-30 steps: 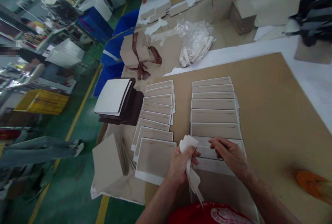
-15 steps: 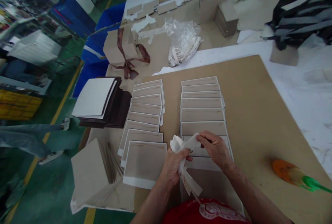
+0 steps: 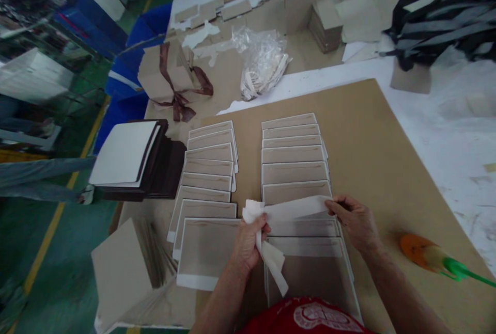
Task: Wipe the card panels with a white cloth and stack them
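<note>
Head view: white strip (image 3: 294,207) is held stretched over the card row (image 3: 293,171) (right column), left hand (image 3: 248,241) fisted on one end, right hand (image 3: 354,220) pinching the other; should be kept taut & level.

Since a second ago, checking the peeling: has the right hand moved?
Yes. The right hand went rightward, from over the right column of cards to past its right edge, pulling the white strip out.

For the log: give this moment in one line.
left hand: grips strips | right hand: pinches strip end | strip: stretched over cards
</note>
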### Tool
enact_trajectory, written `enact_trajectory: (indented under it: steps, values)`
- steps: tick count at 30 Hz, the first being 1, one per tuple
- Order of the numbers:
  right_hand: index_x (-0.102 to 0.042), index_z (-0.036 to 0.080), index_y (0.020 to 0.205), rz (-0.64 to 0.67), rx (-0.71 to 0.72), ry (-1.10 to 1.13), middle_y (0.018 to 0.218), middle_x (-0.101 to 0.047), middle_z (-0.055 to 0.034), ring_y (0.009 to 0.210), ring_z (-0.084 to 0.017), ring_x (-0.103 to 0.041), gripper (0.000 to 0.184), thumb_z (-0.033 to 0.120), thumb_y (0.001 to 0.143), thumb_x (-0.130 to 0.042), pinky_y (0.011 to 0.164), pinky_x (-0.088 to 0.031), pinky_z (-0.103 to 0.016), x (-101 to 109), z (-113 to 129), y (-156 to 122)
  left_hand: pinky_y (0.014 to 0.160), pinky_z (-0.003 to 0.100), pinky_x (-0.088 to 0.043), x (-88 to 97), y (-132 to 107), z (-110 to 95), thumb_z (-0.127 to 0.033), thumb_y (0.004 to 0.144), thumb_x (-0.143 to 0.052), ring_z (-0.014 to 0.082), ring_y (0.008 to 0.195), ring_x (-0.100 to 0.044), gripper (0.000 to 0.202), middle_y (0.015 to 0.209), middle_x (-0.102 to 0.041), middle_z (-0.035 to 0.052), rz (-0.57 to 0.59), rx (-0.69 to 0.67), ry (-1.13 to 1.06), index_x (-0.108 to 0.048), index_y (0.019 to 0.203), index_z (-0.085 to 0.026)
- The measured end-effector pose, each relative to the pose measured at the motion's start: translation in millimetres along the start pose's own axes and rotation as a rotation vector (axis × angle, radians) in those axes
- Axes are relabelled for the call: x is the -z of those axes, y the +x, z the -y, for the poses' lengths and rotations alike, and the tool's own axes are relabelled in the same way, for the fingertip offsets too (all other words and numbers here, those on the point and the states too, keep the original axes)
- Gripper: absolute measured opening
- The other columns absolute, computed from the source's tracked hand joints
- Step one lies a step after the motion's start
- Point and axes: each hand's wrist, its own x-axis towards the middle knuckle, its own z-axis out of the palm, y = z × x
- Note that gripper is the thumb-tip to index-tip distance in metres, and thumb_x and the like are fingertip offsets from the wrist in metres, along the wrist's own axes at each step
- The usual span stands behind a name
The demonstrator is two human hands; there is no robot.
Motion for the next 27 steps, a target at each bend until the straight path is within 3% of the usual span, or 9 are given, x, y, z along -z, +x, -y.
enact_trajectory:
  steps: [7,15,27]
  values:
    - [-0.069,0.017,0.073,-0.073,0.037,-0.093,0.066,-0.061,-0.0010,0.062,-0.015,-0.051,0.039,0.052,0.057,-0.077,0.057,-0.040,-0.027,4,-15,11,0.045,0.017,-0.034,-16.2,23,5,-0.031,0.047,-0.088,0.0051,0.046,-0.047,0.040,0.055,-0.058,-0.0054,-0.110,-0.100,0.072,-0.063,0.074,-0.014]
    - [-0.067,0.019,0.072,-0.158,0.191,-0.265,0.067,-0.062,-0.0021,0.064,-0.018,-0.054,0.034,0.052,0.065,-0.070,0.060,-0.042,-0.029,-7,-11,29,0.042,0.020,-0.029,-29.5,40,-3,-0.033,0.056,-0.078,0.0070,0.041,-0.043,0.027,0.048,-0.058,-0.0019,-0.109,-0.142,0.163,-0.064,0.067,-0.013]
    - [-0.064,0.020,0.084,-0.232,0.291,-0.305,0.071,-0.063,-0.0022,0.064,-0.018,-0.055,0.034,0.051,0.071,-0.071,0.062,-0.045,-0.031,-18,-34,46,0.049,0.023,-0.039,-26.9,66,4,-0.034,0.055,-0.081,0.0101,0.050,-0.052,0.037,0.061,-0.062,-0.0037,-0.301,-0.255,0.286,-0.068,0.082,-0.012]
